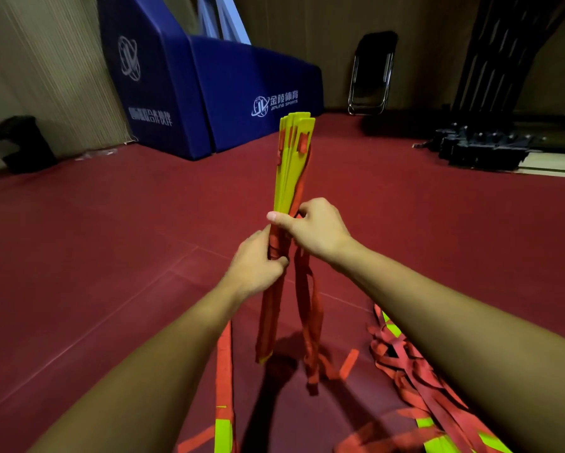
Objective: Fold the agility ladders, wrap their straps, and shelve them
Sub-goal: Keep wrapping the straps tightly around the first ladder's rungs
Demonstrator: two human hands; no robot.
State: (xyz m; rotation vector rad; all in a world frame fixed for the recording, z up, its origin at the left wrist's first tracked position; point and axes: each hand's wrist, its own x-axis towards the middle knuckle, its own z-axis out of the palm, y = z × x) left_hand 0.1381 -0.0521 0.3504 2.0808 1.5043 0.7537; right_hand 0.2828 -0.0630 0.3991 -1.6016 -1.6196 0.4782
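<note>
Standing upright in the middle of the view, a folded agility ladder [293, 165] is held in both hands above the red floor [111, 240]. Its yellow rungs are stacked flat against one another and fan slightly at the top, where small red strap tabs are seen. The bundle is gripped low down by the left hand [258, 261], whose fingers are curled round a section bound in red strap. Just above it, touching it, the right hand [312, 227] is closed on the same bundle: the thumb is laid across the front toward the left and the fingers are curled at the far side, where red webbing is gathered. Whether a single strap is pinched there cannot be told. Loose red straps [308, 308] are left hanging from the hands down to the floor. A second ladder [405, 364] is seen lying in a tangled heap at the lower right, partly hidden by the right forearm, and a strap with a yellow rung [223, 403] is stretched along the floor at the lower left. Against the back wall, blue padded blocks [209, 93] and a folded black chair [371, 73] are seen.
</note>
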